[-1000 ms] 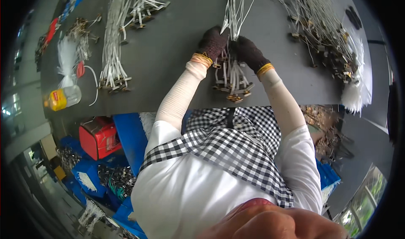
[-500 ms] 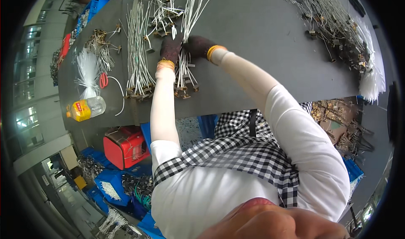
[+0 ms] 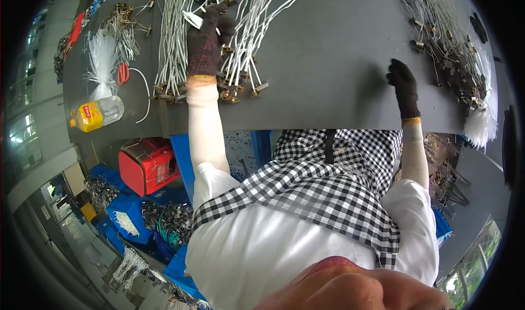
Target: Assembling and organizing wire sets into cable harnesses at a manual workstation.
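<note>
White wires [image 3: 247, 43], metal-tipped, loosely fanned

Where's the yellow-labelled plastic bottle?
In the head view, the bottle lies at the near-left corner of the table, beside the white strips, left of the left hand.

A bundle of white wires [image 3: 242, 53] with brass-coloured ends lies on the gray worktable [image 3: 322, 69]. At the bundle's left edge is the gloved left hand [image 3: 205, 47], its grip unclear from here. Well right of the bundle, the gloved right hand [image 3: 403, 88] hovers, holding nothing; far left lies a yellow-labelled bottle [image 3: 97, 113].
</note>
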{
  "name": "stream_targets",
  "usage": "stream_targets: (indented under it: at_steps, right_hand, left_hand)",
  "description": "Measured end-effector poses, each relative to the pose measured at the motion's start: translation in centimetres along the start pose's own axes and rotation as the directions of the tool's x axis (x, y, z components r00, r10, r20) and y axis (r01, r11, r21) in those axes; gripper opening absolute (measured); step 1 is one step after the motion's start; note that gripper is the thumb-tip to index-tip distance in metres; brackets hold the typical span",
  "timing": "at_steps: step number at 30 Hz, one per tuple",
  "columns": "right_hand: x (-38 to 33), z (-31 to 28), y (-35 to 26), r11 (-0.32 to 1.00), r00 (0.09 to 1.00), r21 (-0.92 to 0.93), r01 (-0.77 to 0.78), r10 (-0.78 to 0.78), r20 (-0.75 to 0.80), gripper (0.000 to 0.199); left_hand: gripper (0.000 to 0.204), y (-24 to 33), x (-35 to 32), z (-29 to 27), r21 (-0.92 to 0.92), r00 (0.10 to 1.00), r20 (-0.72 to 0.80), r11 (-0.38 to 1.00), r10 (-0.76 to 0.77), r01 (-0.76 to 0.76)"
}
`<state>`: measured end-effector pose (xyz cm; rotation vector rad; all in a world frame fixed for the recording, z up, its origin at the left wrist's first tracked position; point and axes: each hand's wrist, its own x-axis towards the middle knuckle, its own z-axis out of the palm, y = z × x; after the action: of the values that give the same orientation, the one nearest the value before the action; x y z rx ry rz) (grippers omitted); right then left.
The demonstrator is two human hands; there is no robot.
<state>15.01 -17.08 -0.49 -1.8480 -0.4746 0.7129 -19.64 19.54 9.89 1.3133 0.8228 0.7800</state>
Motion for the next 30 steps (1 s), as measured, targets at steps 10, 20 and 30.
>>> stream_targets:
  at_steps: [10, 20, 30]
  right_hand:
    - [2.5, -8.8, -1.2, 0.563, 0.693, -0.825, -0.048, -0.576, -0.433, 0.032]
    - [-8.7, -14.4, 3.7, 0.945, 0.959, -0.221, -0.242, 0.198, -0.204, 0.021]
    - [-36.6, -15.7, 9.8, 0.842, 0.852, 0.196, -0.503, 0.522, -0.054, 0.019]
  left_hand:
    - [0.038, -8.6, -10.3, 19.4, -0.078, 0.772, 0.486, 0.860, -0.408, 0.504]
    - [0.039, -11.7, -12.5, 35.5, 0.004, 0.497, 0.673, 0.675, -0.548, 0.738]
    - [0.027, -19.0, -12.3, 47.4, -0.337, 0.380, 0.855, 0.179, -0.353, 0.924]
